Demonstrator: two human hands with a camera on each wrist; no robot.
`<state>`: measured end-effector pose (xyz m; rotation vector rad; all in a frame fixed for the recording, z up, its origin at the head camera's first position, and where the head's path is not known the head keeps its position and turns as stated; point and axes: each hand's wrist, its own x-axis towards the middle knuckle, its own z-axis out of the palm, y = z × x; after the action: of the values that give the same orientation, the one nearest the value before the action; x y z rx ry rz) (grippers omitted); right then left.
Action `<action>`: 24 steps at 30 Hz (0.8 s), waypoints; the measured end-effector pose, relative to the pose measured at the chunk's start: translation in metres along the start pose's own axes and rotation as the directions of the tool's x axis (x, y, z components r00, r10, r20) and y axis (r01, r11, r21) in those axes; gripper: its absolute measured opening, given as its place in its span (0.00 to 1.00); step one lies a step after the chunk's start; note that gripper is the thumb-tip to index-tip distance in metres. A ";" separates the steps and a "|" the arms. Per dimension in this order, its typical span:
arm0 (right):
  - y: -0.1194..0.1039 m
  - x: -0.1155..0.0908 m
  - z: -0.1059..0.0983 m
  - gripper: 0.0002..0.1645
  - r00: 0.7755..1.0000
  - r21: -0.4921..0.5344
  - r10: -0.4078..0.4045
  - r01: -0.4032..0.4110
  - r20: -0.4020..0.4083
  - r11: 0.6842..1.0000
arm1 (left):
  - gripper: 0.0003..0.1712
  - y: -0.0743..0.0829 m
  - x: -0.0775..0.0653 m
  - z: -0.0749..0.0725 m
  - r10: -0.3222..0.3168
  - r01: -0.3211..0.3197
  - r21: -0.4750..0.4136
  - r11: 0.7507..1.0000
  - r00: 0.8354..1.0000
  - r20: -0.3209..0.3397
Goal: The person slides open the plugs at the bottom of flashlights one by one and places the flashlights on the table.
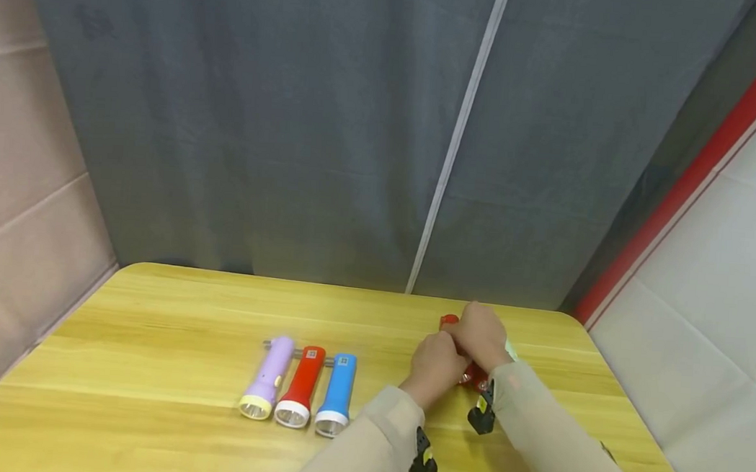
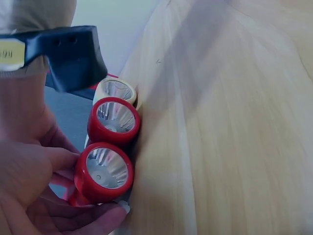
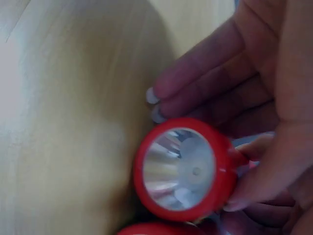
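Observation:
My left hand (image 1: 436, 366) and right hand (image 1: 481, 335) are close together at the table's right side, both gripping a red flashlight (image 2: 103, 173). Its round reflector head faces the person, and the fingers hide most of its body. Curled fingers also surround that red flashlight (image 3: 183, 169) in the right wrist view. Another red flashlight (image 2: 114, 120) lies directly beside it, followed by a flashlight with a cream head (image 2: 116, 90). In the head view the hands and sleeves cover most of this group; a pale green piece (image 1: 510, 350) shows past the right wrist.
Left of the hands lie a purple flashlight (image 1: 272, 374), a red flashlight with a white rim (image 1: 304, 379) and a blue flashlight (image 1: 339, 389). Metal prongs stick out from their sides. The wooden table (image 1: 151, 338) meets a grey curtain (image 1: 260, 149) at its far edge.

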<state>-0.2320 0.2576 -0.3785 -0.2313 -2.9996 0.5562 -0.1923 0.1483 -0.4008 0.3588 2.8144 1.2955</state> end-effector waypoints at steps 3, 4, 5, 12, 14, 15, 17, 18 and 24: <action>-0.001 -0.002 -0.004 0.26 0.999 0.035 0.033 -0.033 -0.008 0.999 | 0.17 -0.005 0.002 0.000 0.016 -0.016 -0.024 1.000 1.000 0.001; -0.001 -0.003 -0.006 0.27 0.999 0.044 0.040 -0.040 -0.012 0.998 | 0.18 -0.006 0.002 0.000 0.019 -0.019 -0.023 1.000 1.000 -0.002; -0.002 -0.004 -0.007 0.27 0.999 0.052 0.047 -0.046 -0.015 0.998 | 0.20 -0.007 0.003 0.000 0.022 -0.022 -0.022 1.000 1.000 -0.009; -0.007 -0.013 -0.019 0.31 0.997 0.122 0.076 -0.073 -0.020 0.990 | 0.23 -0.009 0.002 -0.006 -0.041 0.038 -0.116 0.993 0.999 -0.022; -0.008 -0.016 -0.021 0.31 0.997 0.132 0.076 -0.071 -0.032 0.989 | 0.21 -0.009 0.000 -0.010 -0.054 0.051 -0.155 0.987 0.998 -0.018; -0.008 -0.017 -0.022 0.31 0.996 0.137 0.076 -0.070 -0.038 0.988 | 0.20 -0.008 -0.001 -0.011 -0.059 0.055 -0.172 0.983 0.998 -0.018; -0.008 -0.020 -0.023 0.30 0.996 0.144 0.072 -0.065 -0.047 0.987 | 0.18 -0.008 -0.003 -0.015 -0.064 0.059 -0.199 0.978 0.998 -0.020; -0.008 -0.023 -0.023 0.30 0.996 0.150 0.068 -0.059 -0.052 0.987 | 0.18 -0.008 -0.004 -0.017 -0.067 0.062 -0.205 0.977 0.998 -0.019; -0.012 -0.040 -0.028 0.29 0.997 0.269 0.057 -0.042 -0.047 0.962 | 0.20 -0.007 -0.014 -0.030 -0.051 0.056 -0.264 0.963 0.998 0.026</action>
<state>-0.1908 0.2502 -0.3500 -0.2969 -2.8307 0.9340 -0.1839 0.1186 -0.3880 0.2804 2.5686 1.6186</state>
